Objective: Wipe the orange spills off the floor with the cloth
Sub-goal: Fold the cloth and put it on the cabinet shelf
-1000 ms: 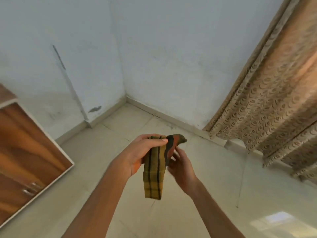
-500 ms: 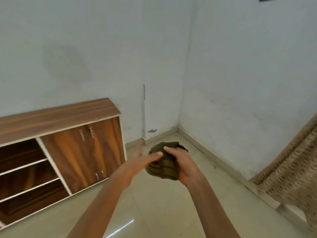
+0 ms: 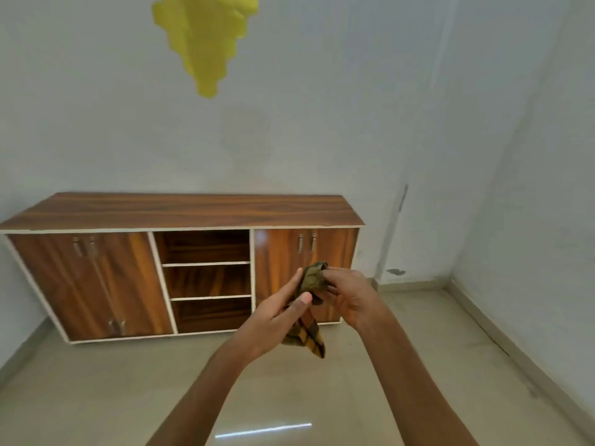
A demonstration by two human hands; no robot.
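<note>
Item: checked cloth (image 3: 311, 280), held up in front of the right-hand doors of the wooden cabinet (image 3: 193, 211). We pinch it under our left hand (image 3: 275, 317) thumb; our right hand (image 3: 351, 296) grips its bunched top.

Left hand (image 3: 273, 320) and right hand (image 3: 351, 297) holding checked cloth (image 3: 310, 281), wooden cabinet (image 3: 180, 214) behind

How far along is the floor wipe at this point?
Done: the cloth is picked up, held in the air by the left hand and right hand. In hand: both grip it in front of the cabinet, one end hanging down. Left: it is not touching the floor, and no orange spill shows in this view, so any wiping done cannot be confirmed.
</note>
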